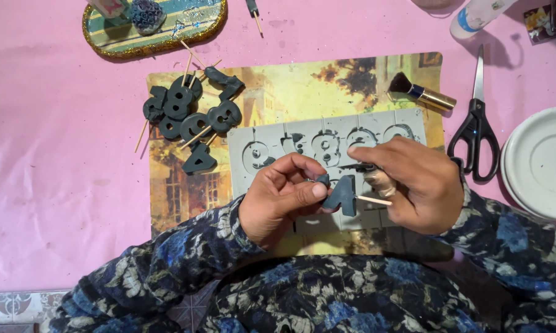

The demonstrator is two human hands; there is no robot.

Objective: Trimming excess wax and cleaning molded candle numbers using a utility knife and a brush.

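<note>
The left hand (pixel 281 194) pinches a dark grey, matte clay numeral on a thin wooden stick (pixel 345 195). The stick's long axis runs horizontally, pointing right. The right hand (pixel 413 179) grips the stick end. Both are above a grey rubbery mould tray with numeral-shaped cavities (pixel 265 145).

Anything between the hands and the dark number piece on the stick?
Nothing visible. The left hand pinches the dark number piece directly, and the right hand holds its wooden stick, over the grey mould.
</note>
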